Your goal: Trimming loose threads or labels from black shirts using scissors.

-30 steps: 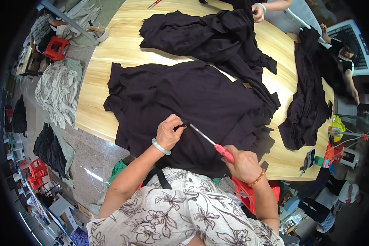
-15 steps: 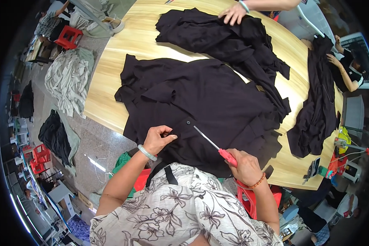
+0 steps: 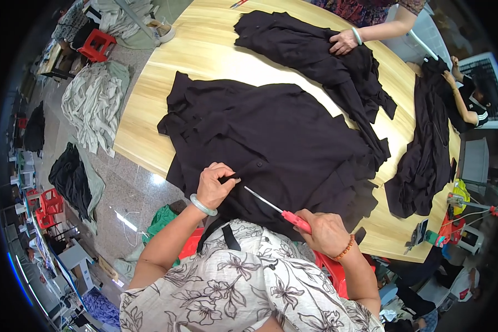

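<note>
A black shirt (image 3: 293, 130) lies spread on the table in front of me, with a small dark button (image 3: 259, 164) on it. My left hand (image 3: 216, 183) is closed in a pinch on the shirt's near edge, just left of the button. In my right hand (image 3: 325, 232) is a red-handled tool (image 3: 294, 219) with a long thin metal shaft, resembling a screwdriver. Its tip points up and left over the shirt, a short way right of my left fingertips. Whether the tip touches the cloth I cannot tell.
Across the wooden table (image 3: 149, 119), a co-worker's hand (image 3: 344, 42) rests on another black garment (image 3: 299, 41). Farther right, a second person handles a long black garment (image 3: 423, 144). Small snips (image 3: 238, 3) lie at the far edge. Pale cloth (image 3: 94, 105) is heaped on the floor.
The tool has moved left and slightly down, its tip nearer my left hand. My left hand keeps its pinch. The co-worker's hand has moved right and down, shifting the far garment rightward.
</note>
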Demonstrator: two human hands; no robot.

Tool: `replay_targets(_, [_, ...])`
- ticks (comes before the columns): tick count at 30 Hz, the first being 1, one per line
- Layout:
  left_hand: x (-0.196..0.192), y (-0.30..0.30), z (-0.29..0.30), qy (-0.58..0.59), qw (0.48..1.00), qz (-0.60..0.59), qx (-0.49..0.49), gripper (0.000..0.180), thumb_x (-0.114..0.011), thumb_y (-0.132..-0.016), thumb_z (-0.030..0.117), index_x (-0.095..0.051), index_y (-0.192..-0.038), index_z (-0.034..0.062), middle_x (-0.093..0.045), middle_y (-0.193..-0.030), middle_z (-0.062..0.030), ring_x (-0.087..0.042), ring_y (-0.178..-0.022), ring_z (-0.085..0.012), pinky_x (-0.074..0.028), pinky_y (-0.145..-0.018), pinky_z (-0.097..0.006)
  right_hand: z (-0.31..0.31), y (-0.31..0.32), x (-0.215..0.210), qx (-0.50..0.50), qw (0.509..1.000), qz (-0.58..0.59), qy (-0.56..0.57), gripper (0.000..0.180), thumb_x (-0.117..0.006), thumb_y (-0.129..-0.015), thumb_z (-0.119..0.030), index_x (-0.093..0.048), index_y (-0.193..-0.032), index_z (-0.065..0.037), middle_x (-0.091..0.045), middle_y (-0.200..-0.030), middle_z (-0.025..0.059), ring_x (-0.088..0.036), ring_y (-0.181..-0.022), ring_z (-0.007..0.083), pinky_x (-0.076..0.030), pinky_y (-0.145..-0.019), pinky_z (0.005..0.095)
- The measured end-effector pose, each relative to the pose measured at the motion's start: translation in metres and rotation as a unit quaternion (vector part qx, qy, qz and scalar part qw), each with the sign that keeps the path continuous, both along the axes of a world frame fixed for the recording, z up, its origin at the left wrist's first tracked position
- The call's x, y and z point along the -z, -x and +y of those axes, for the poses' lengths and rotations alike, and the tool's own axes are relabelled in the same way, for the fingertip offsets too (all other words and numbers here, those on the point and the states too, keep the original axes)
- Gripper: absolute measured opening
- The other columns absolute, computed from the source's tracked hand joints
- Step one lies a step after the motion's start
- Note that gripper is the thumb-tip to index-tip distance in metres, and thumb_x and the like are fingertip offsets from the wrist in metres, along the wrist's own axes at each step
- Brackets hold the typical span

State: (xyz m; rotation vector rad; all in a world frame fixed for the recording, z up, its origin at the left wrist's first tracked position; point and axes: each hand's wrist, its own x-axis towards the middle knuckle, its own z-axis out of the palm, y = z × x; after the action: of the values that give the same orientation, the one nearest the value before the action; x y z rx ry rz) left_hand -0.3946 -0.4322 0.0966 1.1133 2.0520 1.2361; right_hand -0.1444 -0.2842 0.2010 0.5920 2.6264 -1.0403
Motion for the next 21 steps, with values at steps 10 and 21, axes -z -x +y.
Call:
replay_targets(10, [-0.003,-0.002,0.001,-0.003,0.999,0.031,0.044,0.015,-0.070,-0.064,0.001,-0.055,-0.065,0.0003,-0.055,-0.064,-0.0100,-0.052,-0.062,-0.0248,-0.041,-0.057,-0.033,-0.006,-0.002,0.018,0.021,0.999,-0.026,-0.022,0.026,-0.061,-0.081,-0.023,-0.056,-0.102,-0.009,-0.061,-0.064,0.0145,-0.063,-0.063,0.0338,-0.048,-0.055,0.0457])
replay_targets(21, [0.016,0.016,0.009,0.019,0.995,-0.099,0.025,0.010,-0.068,-0.072,0.002,-0.060,-0.073,-0.0047,-0.053,-0.061,0.0014,-0.045,-0.060,-0.0046,-0.038,-0.053,-0.023,-0.003,-0.084,-0.026,0.473,0.747,0.457,-0.099,0.015,-0.049,-0.093,-0.012,-0.057,-0.091,0.001,-0.059,-0.083,0.0119,-0.061,-0.085,0.0247,-0.051,-0.080,0.0403])
